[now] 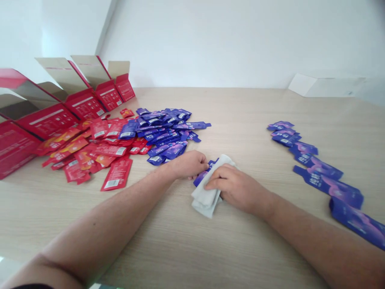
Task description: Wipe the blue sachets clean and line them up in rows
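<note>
Right hand point(236, 186) clamps cloth point(207, 197) over blue packet point(200, 178), left hand point(189, 163) pinching its edge; hard pressure could crease it.

Looks like pale wood on the table point(207, 245), grained, smooth and fairly matt. Shines like slick plastic or foil on the blue packets point(333, 188) and red packets point(117, 173). Resembles smooth printed card on the red boxes point(84, 105), duller inside. Seems soft and matt on the cloth point(207, 196), smooth on the wall point(210, 40).
</note>
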The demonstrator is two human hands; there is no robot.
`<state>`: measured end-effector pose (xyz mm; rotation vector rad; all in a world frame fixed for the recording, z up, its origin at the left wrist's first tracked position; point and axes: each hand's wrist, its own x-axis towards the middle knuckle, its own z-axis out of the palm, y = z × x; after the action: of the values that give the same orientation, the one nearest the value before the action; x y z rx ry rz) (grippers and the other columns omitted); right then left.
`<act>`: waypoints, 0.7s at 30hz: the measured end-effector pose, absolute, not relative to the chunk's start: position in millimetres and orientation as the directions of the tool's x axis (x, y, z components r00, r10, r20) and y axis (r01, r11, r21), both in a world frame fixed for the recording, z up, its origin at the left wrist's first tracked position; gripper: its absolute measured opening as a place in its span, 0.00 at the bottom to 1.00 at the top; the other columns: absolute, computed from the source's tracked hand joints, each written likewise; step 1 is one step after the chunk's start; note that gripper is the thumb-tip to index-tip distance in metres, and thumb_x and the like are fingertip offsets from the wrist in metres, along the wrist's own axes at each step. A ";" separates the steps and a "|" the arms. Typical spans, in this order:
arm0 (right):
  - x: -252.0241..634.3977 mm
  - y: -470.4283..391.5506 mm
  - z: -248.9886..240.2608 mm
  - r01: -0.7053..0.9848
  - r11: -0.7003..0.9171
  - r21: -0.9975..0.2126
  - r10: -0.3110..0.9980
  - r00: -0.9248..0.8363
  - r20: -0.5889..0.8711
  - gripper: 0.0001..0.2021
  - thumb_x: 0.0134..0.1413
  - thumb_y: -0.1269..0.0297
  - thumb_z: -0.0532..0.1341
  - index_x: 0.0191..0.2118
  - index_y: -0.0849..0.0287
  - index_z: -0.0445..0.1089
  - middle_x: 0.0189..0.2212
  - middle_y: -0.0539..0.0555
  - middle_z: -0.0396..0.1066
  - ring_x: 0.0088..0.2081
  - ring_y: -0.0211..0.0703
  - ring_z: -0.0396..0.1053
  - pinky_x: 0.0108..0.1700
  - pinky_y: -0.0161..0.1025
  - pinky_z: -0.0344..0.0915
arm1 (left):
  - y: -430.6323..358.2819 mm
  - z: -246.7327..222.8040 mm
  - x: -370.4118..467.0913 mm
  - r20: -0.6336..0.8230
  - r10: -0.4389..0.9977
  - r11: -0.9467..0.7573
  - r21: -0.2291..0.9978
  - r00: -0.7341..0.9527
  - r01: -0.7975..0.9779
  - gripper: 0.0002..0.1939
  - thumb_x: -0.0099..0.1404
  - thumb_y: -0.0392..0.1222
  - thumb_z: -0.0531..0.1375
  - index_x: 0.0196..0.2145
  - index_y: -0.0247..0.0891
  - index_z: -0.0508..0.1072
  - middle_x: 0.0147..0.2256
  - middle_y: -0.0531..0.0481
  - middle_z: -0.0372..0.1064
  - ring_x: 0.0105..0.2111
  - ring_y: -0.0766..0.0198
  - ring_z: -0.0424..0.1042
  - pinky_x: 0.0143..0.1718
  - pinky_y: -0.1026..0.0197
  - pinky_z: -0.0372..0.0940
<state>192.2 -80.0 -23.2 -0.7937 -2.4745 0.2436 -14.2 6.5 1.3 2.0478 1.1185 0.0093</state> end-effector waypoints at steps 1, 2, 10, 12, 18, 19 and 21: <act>195.4 -76.9 -24.8 0.526 0.788 -0.319 0.615 -0.651 0.445 0.17 0.59 0.79 0.58 0.48 0.54 0.76 0.43 0.56 0.74 0.47 0.48 0.69 0.51 0.48 0.68 | 6.4 0.8 -14.4 -0.341 0.715 -0.300 0.640 0.611 0.708 0.11 0.65 0.45 0.55 0.32 0.37 0.73 0.22 0.51 0.72 0.20 0.65 0.73 0.18 0.68 0.64; 198.1 -74.2 -26.2 0.561 0.763 -0.320 0.643 -0.612 0.460 0.18 0.58 0.80 0.58 0.49 0.55 0.76 0.43 0.57 0.74 0.47 0.48 0.69 0.52 0.50 0.68 | 6.1 0.3 -14.5 -0.343 0.717 -0.295 0.639 0.607 0.710 0.11 0.65 0.45 0.55 0.32 0.37 0.73 0.22 0.51 0.72 0.20 0.65 0.73 0.17 0.68 0.64; 187.7 -80.9 -27.2 0.500 0.809 -0.309 0.588 -0.689 0.424 0.18 0.58 0.79 0.59 0.49 0.52 0.76 0.44 0.55 0.74 0.48 0.47 0.69 0.51 0.47 0.69 | 2.4 1.5 -12.8 -0.311 0.711 -0.380 0.585 0.631 0.716 0.12 0.64 0.44 0.54 0.31 0.37 0.75 0.19 0.52 0.70 0.17 0.67 0.69 0.18 0.68 0.60; 191.2 -78.2 -28.2 0.550 0.769 -0.326 0.638 -0.627 0.446 0.19 0.57 0.80 0.59 0.50 0.54 0.75 0.45 0.56 0.74 0.48 0.48 0.69 0.52 0.49 0.68 | 2.0 2.4 -12.4 -0.326 0.726 -0.354 0.579 0.606 0.735 0.12 0.64 0.45 0.54 0.32 0.38 0.75 0.19 0.53 0.70 0.17 0.67 0.69 0.18 0.68 0.59; 187.3 -84.9 -23.0 0.488 0.800 -0.349 0.598 -0.699 0.392 0.19 0.58 0.79 0.58 0.49 0.53 0.76 0.43 0.55 0.73 0.47 0.47 0.68 0.50 0.47 0.68 | 0.6 4.3 -12.7 -0.304 0.710 -0.384 0.589 0.635 0.711 0.12 0.64 0.43 0.54 0.28 0.38 0.73 0.18 0.53 0.69 0.17 0.68 0.67 0.19 0.68 0.59; 186.0 -86.4 -22.3 0.468 0.810 -0.354 0.582 -0.717 0.383 0.19 0.58 0.79 0.58 0.49 0.52 0.76 0.43 0.55 0.73 0.47 0.47 0.69 0.50 0.46 0.68 | 0.4 4.3 -12.7 -0.301 0.709 -0.388 0.588 0.638 0.709 0.12 0.64 0.43 0.54 0.27 0.38 0.73 0.18 0.53 0.69 0.17 0.68 0.67 0.19 0.68 0.59; 186.4 -86.0 -22.5 0.482 0.798 -0.360 0.598 -0.701 0.388 0.19 0.58 0.79 0.58 0.49 0.53 0.76 0.43 0.55 0.73 0.47 0.47 0.69 0.50 0.46 0.68 | 0.5 3.9 -12.7 -0.306 0.715 -0.378 0.587 0.629 0.716 0.12 0.65 0.44 0.54 0.28 0.38 0.73 0.18 0.53 0.69 0.17 0.68 0.67 0.19 0.68 0.59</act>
<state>186.4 -86.0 -22.5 -0.8043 -2.4914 0.3168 -12.7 0.5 3.9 2.1459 1.1135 -0.0015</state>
